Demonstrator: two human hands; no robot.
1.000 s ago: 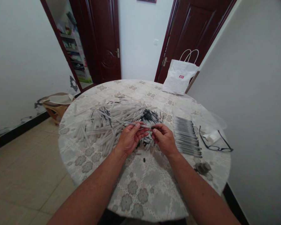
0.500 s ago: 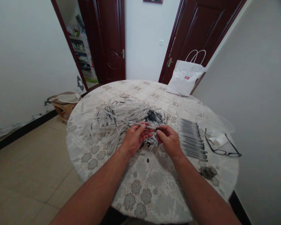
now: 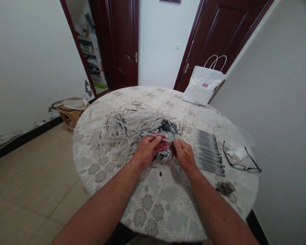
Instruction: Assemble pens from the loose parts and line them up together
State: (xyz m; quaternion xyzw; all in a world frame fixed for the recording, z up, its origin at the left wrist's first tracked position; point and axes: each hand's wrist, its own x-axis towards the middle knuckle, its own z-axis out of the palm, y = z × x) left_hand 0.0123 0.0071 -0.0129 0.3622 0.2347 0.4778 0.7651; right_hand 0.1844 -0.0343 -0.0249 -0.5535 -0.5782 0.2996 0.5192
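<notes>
My left hand (image 3: 147,150) pinches a thin grey pen barrel (image 3: 153,135) that points up and to the left over the pile. My right hand (image 3: 183,153) is closed at the barrel's right end, its fingertips pressed on a small dark part there. Both hands hover just above a big heap of pale pen barrels (image 3: 124,132) with a clump of black pieces (image 3: 168,127) at its right. A row of finished dark pens (image 3: 207,151) lies to the right of my right hand.
The round table (image 3: 155,204) has a flowered cloth. Black glasses (image 3: 241,160) and a crumpled clear bag (image 3: 232,136) lie at the right. A white paper bag (image 3: 202,86) stands at the far edge. One small black cap (image 3: 160,174) lies near me. A stool (image 3: 70,109) stands at the left.
My hands stay together on the same barrel; the right fingertips have closed in tighter on its end. The camera has shifted slightly, moving the table rightward in view.
</notes>
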